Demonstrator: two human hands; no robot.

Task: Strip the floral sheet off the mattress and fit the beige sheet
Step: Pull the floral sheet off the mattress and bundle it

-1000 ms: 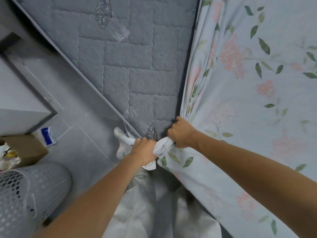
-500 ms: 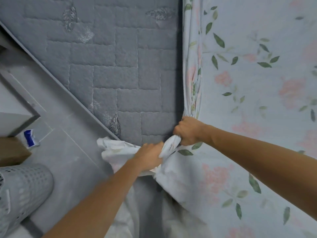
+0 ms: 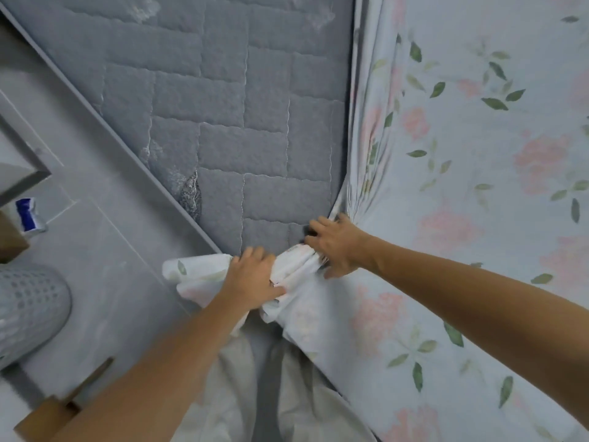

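- Head view: a grey tiled floor (image 3: 105,275) runs along the left edge of a bed; the grey quilted mattress (image 3: 223,122) lies bare over its left part.
- The floral sheet (image 3: 462,186), pale blue with pink flowers and green leaves, covers the right part of the mattress; its free edge is gathered into folds down the middle of the bed.
- At the near corner of the mattress the sheet is bunched into a white twisted roll that hangs over the edge toward the floor.
- The left hand (image 3: 255,279) lies on that roll with fingers curled over it, gripping the cloth.
- The right hand (image 3: 338,244) is just beside it at the sheet's gathered edge, fingers spread and mostly straight, pressing on the bunched cloth; the thumb is tucked under the fold.
- A pale cloth (image 3: 223,393) hangs below the hands at the near edge; whether it is the beige sheet I cannot tell.
- On the floor at left stand a perforated laundry basket (image 3: 28,307), a cardboard box (image 3: 44,419) and a small blue-and-white packet (image 3: 28,215).
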